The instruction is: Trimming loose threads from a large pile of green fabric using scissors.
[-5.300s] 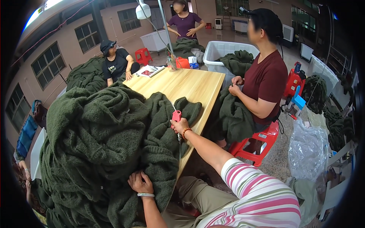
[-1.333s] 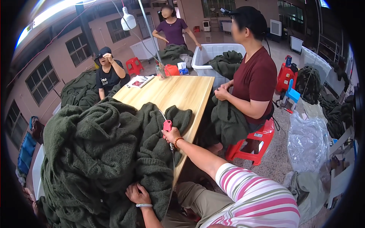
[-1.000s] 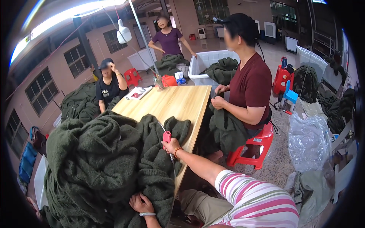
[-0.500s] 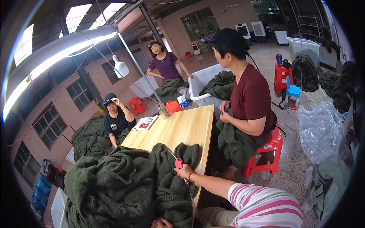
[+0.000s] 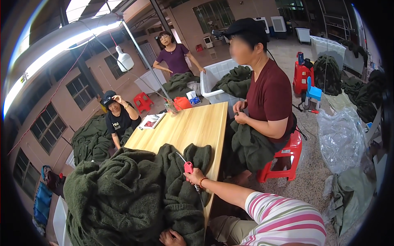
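Note:
My right hand (image 5: 194, 176) is closed round a red air blow gun (image 5: 188, 167) with a thin silver nozzle, which points up and away over the table. Under it a dark green knitted sweater (image 5: 182, 201) lies spread along the near right part of the table. At the lower edge my left hand (image 5: 172, 237) is partly in view, its fingers bent against the sweater and closed on the knit. A large heap of the same green knitwear (image 5: 115, 197) rises just left of both hands.
The wooden table (image 5: 184, 127) carries a booklet (image 5: 152, 121) at its far side. A person in maroon (image 5: 271, 98) sits on a red stool (image 5: 283, 162) at right, holding green knitwear. Two more people are beyond the table, near a white bin (image 5: 213, 82). Clear plastic (image 5: 340, 139) lies at right.
The view has shifted slightly, and slightly more of my left hand shows. My right hand keeps its hold on the air blow gun. The maroon-clad person's head has turned a little.

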`<act>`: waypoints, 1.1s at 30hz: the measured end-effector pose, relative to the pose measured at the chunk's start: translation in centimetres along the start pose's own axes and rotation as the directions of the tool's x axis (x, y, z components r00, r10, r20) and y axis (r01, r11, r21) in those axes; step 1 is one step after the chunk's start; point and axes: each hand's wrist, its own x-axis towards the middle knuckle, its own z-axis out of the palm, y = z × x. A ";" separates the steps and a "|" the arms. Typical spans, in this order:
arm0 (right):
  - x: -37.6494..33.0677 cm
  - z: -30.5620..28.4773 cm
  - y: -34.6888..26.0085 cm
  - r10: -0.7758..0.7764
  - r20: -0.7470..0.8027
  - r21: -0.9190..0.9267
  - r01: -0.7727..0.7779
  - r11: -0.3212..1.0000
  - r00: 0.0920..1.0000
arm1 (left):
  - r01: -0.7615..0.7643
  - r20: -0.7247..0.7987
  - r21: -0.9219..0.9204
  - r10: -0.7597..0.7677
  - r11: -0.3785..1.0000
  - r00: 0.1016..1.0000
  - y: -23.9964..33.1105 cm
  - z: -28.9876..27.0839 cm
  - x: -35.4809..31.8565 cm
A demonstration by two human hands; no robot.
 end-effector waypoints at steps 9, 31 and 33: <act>-0.1 0.0 0.1 -0.009 0.015 -0.025 0.009 1.000 1.000 | 0.008 0.001 0.016 -0.008 1.000 1.000 -0.3 0.2 -0.4; 0.0 -0.1 -0.2 -0.021 0.024 0.001 0.021 1.000 0.999 | 0.059 0.174 0.038 -0.065 0.998 0.983 -0.3 0.2 -0.6; 0.0 -0.1 -0.3 -0.015 0.026 -0.004 0.015 1.000 1.000 | 0.057 0.179 0.043 -0.064 0.997 0.982 -0.4 0.1 -0.7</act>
